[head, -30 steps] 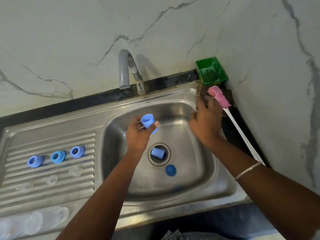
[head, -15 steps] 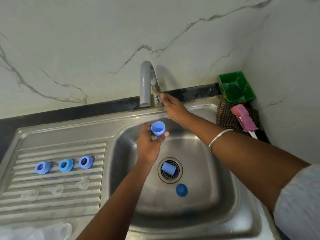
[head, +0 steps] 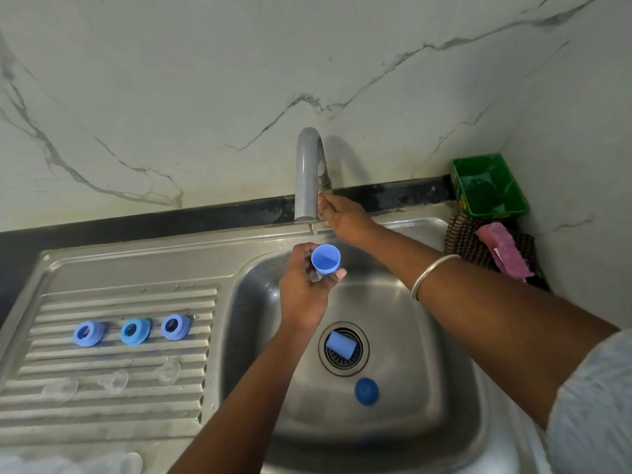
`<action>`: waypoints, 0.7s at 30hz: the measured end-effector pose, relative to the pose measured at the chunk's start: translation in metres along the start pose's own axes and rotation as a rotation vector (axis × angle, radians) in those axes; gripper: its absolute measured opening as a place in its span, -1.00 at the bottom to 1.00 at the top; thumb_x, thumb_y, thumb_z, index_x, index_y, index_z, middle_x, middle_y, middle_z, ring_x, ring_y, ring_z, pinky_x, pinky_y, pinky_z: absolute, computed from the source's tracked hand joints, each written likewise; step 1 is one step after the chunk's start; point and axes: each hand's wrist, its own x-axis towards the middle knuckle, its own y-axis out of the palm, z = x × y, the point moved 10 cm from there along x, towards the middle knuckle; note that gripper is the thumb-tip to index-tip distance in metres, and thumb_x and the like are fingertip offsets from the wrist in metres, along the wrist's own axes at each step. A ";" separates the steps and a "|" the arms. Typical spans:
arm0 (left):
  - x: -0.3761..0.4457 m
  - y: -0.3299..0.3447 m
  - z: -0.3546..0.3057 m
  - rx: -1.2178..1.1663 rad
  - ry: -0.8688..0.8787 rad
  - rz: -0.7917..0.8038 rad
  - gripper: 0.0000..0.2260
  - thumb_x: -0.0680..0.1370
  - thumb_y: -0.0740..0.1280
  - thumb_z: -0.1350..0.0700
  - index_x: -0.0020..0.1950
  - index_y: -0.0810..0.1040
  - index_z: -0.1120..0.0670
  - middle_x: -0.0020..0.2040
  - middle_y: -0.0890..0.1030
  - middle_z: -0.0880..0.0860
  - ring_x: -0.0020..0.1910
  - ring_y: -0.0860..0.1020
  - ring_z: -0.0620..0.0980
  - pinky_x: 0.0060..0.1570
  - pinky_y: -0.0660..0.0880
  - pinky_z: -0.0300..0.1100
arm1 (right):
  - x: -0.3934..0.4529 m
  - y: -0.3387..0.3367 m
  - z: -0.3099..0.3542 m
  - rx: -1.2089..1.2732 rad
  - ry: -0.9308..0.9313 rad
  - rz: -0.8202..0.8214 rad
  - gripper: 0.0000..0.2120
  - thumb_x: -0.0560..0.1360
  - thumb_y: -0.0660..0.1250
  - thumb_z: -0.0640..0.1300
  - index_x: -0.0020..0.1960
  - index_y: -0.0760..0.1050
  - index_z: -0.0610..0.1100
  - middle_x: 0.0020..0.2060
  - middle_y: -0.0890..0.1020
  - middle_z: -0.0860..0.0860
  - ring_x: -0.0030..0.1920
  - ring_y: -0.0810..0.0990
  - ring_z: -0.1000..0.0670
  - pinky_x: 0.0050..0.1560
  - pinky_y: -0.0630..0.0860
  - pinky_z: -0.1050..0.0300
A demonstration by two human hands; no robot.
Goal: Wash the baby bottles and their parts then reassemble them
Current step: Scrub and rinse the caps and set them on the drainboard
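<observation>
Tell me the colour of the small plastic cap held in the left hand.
Light blue; the small plastic cap in the left hand shows clearly in the head view.

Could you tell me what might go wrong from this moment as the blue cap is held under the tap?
1. The left hand pinches the blue cap with fingertips only; a strong jet, once the right hand opens the tap, might knock it loose.
2. The cap lying on the drain strainer may slow draining.
3. Splash could reach the collars on the drainboard.

Bare forearms, a silver bangle (head: 431, 272) and a grey sleeve (head: 595, 401)
</observation>
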 end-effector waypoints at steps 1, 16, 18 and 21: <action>0.000 0.000 -0.001 -0.003 0.005 0.001 -0.63 0.40 0.56 0.17 0.01 0.47 -0.15 -0.07 0.64 -0.17 -0.05 0.61 -0.09 -0.03 0.57 0.04 | -0.001 0.000 0.000 -0.015 0.003 -0.001 -0.64 0.70 0.03 0.09 -0.18 0.38 -0.02 -0.15 0.55 -0.05 -0.10 0.53 -0.12 -0.07 0.33 0.14; 0.013 -0.003 0.019 -0.098 -0.099 0.010 -0.71 0.46 0.52 0.12 0.14 0.61 -0.07 0.00 0.70 -0.05 0.01 0.66 -0.01 -0.07 0.60 -0.04 | -0.075 0.001 -0.030 0.446 0.061 -0.278 -0.72 0.58 0.14 0.18 0.09 0.51 0.06 -0.09 0.63 0.07 -0.02 0.62 -0.02 0.01 0.54 0.01; 0.016 0.003 0.025 -0.136 -0.183 0.056 -0.79 0.52 0.47 0.11 0.14 0.62 0.00 -0.03 0.71 0.01 -0.02 0.68 0.03 -0.17 0.59 -0.07 | -0.089 0.019 -0.034 0.531 0.084 -0.179 -0.77 0.59 0.21 0.15 0.08 0.55 0.05 -0.08 0.67 0.03 -0.06 0.65 0.03 -0.10 0.55 0.13; 0.010 0.006 0.031 -0.183 -0.347 0.065 -0.88 0.61 0.34 0.06 0.10 0.58 0.05 -0.04 0.68 0.07 -0.04 0.65 0.04 -0.17 0.62 -0.02 | -0.094 0.032 -0.031 0.403 0.070 -0.138 -0.74 0.62 0.29 0.03 0.24 0.55 -0.06 0.00 0.67 0.03 -0.02 0.64 0.07 -0.06 0.55 0.27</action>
